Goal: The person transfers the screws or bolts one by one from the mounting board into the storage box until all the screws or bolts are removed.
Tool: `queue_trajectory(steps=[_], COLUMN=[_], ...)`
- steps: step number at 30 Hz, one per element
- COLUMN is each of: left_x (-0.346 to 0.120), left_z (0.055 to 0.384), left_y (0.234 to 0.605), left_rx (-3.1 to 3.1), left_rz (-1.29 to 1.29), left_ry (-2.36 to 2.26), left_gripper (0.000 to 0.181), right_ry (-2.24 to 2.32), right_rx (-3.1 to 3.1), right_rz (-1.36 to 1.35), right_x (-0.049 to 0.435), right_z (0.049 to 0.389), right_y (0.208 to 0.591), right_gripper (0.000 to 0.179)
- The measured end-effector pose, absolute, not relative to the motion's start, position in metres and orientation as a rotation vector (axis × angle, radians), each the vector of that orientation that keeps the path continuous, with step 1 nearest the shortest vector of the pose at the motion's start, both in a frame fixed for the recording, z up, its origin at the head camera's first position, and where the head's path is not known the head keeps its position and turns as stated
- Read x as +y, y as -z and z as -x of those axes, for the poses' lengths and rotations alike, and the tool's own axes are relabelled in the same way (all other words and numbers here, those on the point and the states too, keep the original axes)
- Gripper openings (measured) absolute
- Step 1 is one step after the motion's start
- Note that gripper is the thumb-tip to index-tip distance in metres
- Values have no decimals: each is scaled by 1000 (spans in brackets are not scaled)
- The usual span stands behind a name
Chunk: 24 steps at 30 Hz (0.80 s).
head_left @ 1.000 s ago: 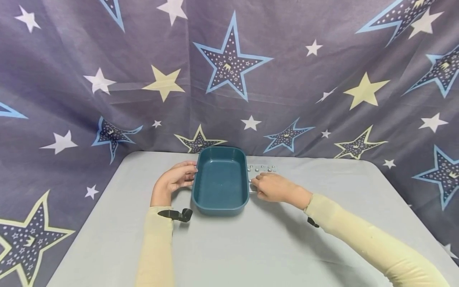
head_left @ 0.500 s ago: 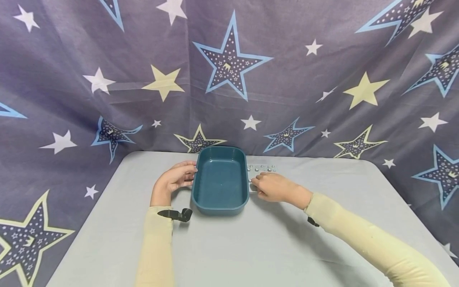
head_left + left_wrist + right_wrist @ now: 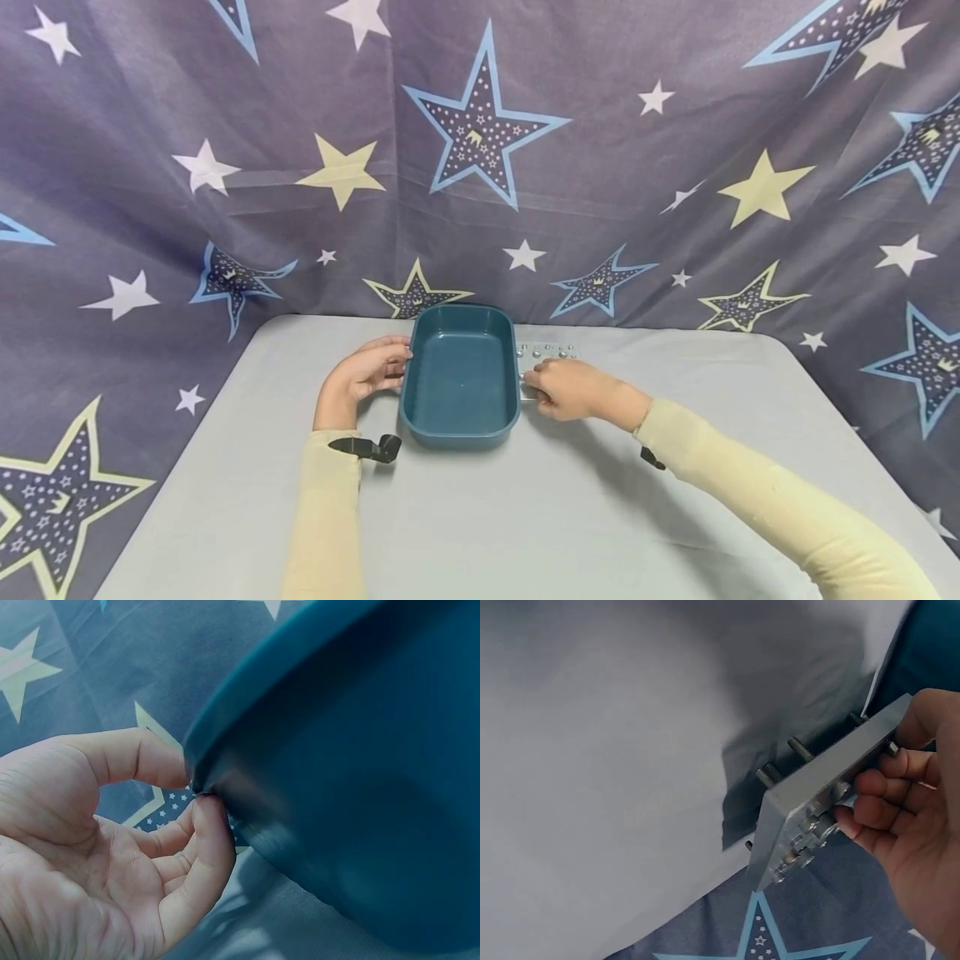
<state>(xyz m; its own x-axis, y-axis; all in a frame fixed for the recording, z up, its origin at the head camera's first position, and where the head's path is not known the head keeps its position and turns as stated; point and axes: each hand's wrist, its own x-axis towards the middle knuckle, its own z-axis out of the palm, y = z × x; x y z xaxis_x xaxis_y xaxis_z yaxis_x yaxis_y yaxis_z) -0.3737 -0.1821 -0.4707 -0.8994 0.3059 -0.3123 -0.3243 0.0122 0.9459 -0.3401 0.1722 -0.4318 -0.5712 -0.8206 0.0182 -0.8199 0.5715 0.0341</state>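
A deep teal plastic bin (image 3: 461,433) stands on the table in the head view. My left hand (image 3: 369,371) is at its left side, and in the left wrist view thumb and a bent finger (image 3: 214,832) pinch the edge of the bin (image 3: 360,787). To the right of the bin lies a metal plate (image 3: 551,352) fitted with several bolts. In the right wrist view, threaded bolt ends stick out below the plate (image 3: 832,765). My right hand (image 3: 566,389) pinches a small bolt (image 3: 893,748) on the plate between thumb and forefinger, other fingers curled against the plate's face.
A pale cloth covers the table (image 3: 465,525). Behind it hangs a purple-grey curtain (image 3: 600,150) with stars. The bin's wall stands close to the plate's left end. Both wrists carry black straps (image 3: 367,448) over cream sleeves.
Both hands keep their places at the bin and the plate. The whole head view shifts very slightly; the right hand's fingers barely move.
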Motion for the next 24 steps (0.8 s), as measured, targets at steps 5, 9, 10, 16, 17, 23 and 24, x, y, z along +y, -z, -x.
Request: queue_trajectory(steps=[5,9,10,16,17,23,24], left_x=[-183,-182,-182,-182,-182,-182,-182], left_z=[374,374,374,374,374,373,373], left_y=[470,469,469,468,468,468,468], left_rx=[1856,1854,1855,1856,1855,1842,1842], left_rz=[22,32,36,43,42,38,36], left_ry=[-1941,-1941,-1941,-1941,-1941,-1947,-1947], left_gripper=[35,37,38,42,42,39,39], right_ry=[-57,-82,-81,24,56,285,323], right_rx=[-2787,-2789,-2789,-2794,-2785,-2669,-2644], right_rz=[-1464,-1474,-1474,-1433,-1427,-1429,-1431], right_x=[174,175,175,175,174,174,174], right_z=[344,345,345,343,342,337,336], right_y=[431,430,430,429,429,432,432], right_gripper=[16,17,17,15,15,20,21])
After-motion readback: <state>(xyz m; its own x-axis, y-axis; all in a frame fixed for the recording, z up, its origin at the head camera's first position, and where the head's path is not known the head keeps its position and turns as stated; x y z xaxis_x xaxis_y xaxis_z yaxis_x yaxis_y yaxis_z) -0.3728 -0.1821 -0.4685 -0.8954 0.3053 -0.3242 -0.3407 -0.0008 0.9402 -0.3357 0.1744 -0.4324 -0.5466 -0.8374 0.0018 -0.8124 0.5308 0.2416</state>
